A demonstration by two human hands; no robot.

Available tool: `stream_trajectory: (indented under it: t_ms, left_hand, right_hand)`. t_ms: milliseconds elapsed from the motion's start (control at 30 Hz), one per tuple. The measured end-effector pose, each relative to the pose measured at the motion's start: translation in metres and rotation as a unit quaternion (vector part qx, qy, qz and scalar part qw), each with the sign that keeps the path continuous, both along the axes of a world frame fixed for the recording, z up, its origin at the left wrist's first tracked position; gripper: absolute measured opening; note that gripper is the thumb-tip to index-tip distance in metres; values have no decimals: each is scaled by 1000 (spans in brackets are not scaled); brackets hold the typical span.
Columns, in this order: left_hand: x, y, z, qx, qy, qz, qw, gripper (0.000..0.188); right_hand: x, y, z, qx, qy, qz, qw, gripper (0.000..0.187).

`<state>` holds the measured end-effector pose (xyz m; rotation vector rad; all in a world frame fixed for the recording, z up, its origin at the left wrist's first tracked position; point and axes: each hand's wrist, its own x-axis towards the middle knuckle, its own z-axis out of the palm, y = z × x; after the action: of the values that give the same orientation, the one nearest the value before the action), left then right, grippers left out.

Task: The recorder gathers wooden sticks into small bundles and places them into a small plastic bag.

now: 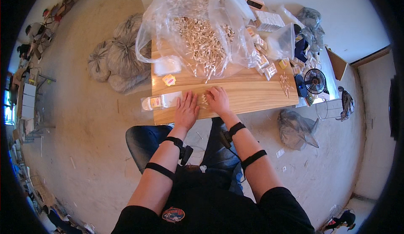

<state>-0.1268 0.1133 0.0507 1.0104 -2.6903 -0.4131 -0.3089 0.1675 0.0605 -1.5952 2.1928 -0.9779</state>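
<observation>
A small row of cotton swabs (202, 102) lies on the wooden table near its front edge, between my hands. My left hand (186, 109) rests flat beside the row, fingers stretched out along its left side. On the other side my right hand (218, 101) has its fingers bent together at the right edge of the swabs, seemingly gripping some; its fingertips are partly hidden. Left of my left hand lies a clear plastic bag (171, 99) with a yellow-and-white label card (155, 102). A big clear bag spills a heap of loose cotton swabs (202, 40) behind my hands.
Behind the label bag are a stack of clear bags (167, 65) and yellow cards (169, 80). At right lie filled packets (269, 70), scattered swabs (286, 86) and a small black fan (315, 81). Grey sacks (126, 57) stand left of the table; a grey bag (296, 129) sits at right.
</observation>
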Motion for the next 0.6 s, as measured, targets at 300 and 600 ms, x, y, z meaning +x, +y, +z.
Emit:
stream_trajectory:
  t_ms: [300,600]
  left_hand:
    - [-1,0,-5,-34,-23,-4,999,56]
    - [1,1,-17,-3,9,-5,1000,56]
  right_hand:
    - [-4,-31,3,125,20,12,992,23]
    - [-62,87,-13,90,-302,-133,940,20]
